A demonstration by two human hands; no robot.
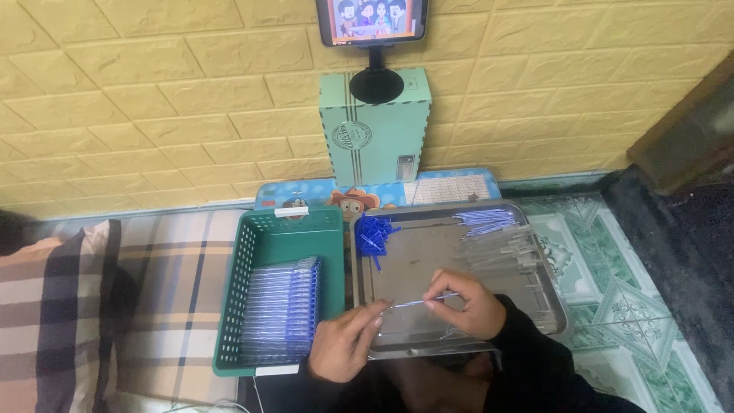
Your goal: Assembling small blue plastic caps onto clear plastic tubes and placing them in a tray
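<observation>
Overhead, from the head cam: a thin blue-tipped stick [428, 301] is pinched between thumb & fingers of the right hand [465, 304], held roughly level just above the near part of a metal tray [552, 284]. Its other end is met by the left hand [348, 340], fingertips pressed together on it and on a clear sleeve [384, 320] w/ which it lines up; whether the stick is already inside can't be told. A heap of small blue caps [375, 232] is seen in the tray's far left corner, a bundle of blue-tipped sticks [486, 220] at the far edge, & a pile of clear tubes [501, 252] on the right side. Just left of the tray, touching it, a green plastic basket [264, 233] is filled w/ stacked rows of finished pieces [281, 310]. Behind, a teal box [375, 130] is stood against the yellow wall, w/ a phone [371, 21] on a stand above it. A plaid cushion [84, 306] is laid at far left.
</observation>
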